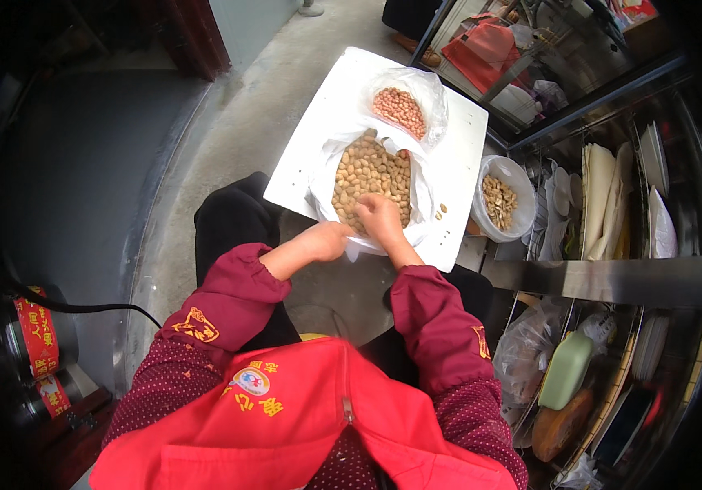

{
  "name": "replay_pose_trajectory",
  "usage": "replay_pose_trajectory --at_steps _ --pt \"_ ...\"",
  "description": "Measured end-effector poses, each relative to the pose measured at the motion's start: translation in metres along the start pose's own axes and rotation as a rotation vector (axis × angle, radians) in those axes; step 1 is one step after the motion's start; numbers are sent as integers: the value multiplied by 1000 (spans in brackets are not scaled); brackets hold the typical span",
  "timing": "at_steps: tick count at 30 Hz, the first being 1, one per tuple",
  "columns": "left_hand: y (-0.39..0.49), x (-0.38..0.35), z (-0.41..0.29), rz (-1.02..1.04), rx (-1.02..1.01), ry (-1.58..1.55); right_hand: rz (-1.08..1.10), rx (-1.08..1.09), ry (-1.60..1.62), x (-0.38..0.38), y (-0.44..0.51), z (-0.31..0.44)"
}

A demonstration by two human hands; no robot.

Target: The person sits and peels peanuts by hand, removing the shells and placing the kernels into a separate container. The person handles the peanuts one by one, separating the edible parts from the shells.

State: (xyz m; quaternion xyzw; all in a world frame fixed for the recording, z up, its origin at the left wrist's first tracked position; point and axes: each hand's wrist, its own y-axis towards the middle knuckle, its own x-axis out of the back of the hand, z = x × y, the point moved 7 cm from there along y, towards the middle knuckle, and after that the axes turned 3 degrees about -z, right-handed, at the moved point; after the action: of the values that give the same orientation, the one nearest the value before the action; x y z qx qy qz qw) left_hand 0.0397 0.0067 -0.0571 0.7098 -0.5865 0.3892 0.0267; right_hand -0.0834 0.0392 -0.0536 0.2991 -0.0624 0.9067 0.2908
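A white plastic bag [424,177] stands wide at its mouth on a small white table [302,141], filled with unshelled peanuts [366,168]. My left hand [325,241] pinches the near rim of this bag. Over the near part of the peanuts is my right hand [381,217], fingers curled inward; whether a peanut is between them is hidden. Beyond lies a clear plastic bag [438,104] of shelled reddish peanuts [399,110]. A few loose bits [441,209] rest on the table to the right of the white bag.
Right of the table, a white bucket [525,199] contains peanut shells [498,205]. Metal shelving [602,278] with dishes, bags and a green container [566,370] runs along the right. A glass-panelled cabinet [510,67] and another person's shoe [429,57] are at the far side.
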Motion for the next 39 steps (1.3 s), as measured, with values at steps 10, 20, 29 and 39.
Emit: replay_pose_trajectory --at_steps 10,20,29,39 --pt "-2 2 -5 7 -6 -50 27 -61 -291 -47 25 2" --pt "-1 37 -2 -295 216 -1050 179 -548 675 14 -8 4" --pt "-2 24 -19 -198 64 -1344 13 -307 489 34 -38 31" --pt "5 19 -15 -153 72 -1325 -111 -88 382 46 -44 48"
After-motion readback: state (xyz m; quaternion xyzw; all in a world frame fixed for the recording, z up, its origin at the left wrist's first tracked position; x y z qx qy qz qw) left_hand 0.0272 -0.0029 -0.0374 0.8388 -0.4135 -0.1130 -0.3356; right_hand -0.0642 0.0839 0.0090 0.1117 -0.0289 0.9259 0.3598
